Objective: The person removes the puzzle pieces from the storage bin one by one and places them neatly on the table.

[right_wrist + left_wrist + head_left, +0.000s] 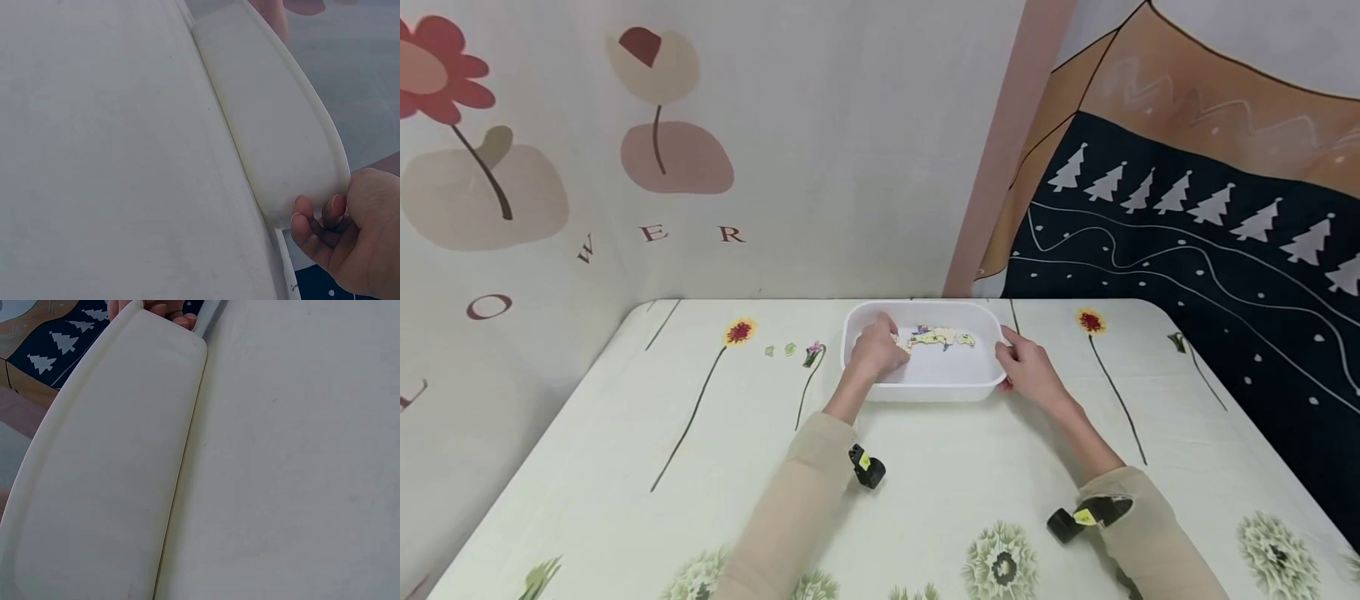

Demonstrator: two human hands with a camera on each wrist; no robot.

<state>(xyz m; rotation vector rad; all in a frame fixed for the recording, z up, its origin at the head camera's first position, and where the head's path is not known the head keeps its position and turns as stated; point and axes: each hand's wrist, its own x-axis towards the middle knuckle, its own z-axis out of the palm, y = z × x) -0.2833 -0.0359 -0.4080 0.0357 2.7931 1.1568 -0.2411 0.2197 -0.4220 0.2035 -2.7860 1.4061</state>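
A white plastic tray [940, 392] sits near the far edge of the table, with small, flat pale-yellow patterned pieces [942, 337] on its floor. My left hand [877, 348] reaches over the near left side into the tray, fingers bent, pinching a pale-yellow piece between thumb and fingers. At the right end, my right hand [1028, 367] grips the rim, thumb on top. From the right wrist view, the fingers [302, 228] of that hand curl under the tray's end. Only the tray's outer wall [106, 456] fills the left wrist view; the left hand's fingertips are hidden there.
A white floral cloth [955, 467] covers the table; its flowers are printed. Behind stands a pale curtain [820, 167] with printed flowers and letters. To the right hangs a dark cloth [1187, 233] with white trees. Each sleeve carries a small black wrist camera [868, 468].
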